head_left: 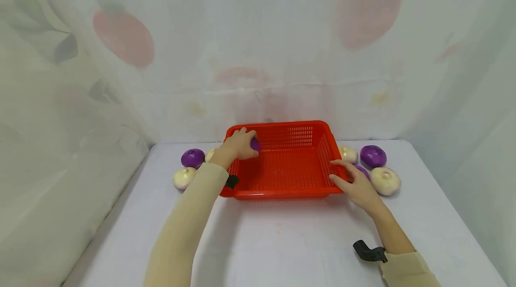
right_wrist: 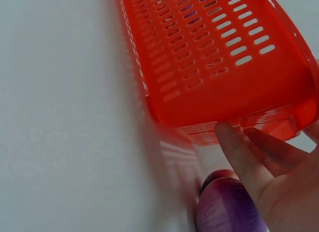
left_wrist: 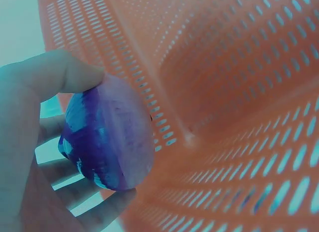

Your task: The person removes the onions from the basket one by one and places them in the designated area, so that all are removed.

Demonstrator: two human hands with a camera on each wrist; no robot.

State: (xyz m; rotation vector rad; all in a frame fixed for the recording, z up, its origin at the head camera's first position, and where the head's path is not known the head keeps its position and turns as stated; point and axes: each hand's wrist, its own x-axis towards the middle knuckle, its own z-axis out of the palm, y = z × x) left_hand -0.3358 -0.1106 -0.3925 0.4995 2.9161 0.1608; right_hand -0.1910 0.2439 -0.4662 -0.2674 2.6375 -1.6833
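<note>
Over the left part of a red plastic basket (head_left: pixel 282 194) with slotted walls, my left hand (head_left: pixel 241 144) holds a purple onion (head_left: pixel 255 144). In the left wrist view its thumb lies on top of the onion (left_wrist: pixel 109 134) and the other fingers are around its underside, near the basket wall (left_wrist: pixel 129 67). My right hand (head_left: pixel 359 188) is at the basket's front right corner, with fingers spread and loosely bent. The right wrist view shows its fingertips against or very close to the outer wall of the basket (right_wrist: pixel 224 97); firm contact cannot be told.
Right of the basket lie purple onions (head_left: pixel 373 156) and white onions (head_left: pixel 385 181), one partly behind my right hand. To the left lie another purple onion (head_left: pixel 193 158) and white onions (head_left: pixel 184 177). A patterned curtain (head_left: pixel 258 54) hangs behind the white table (head_left: pixel 282 242).
</note>
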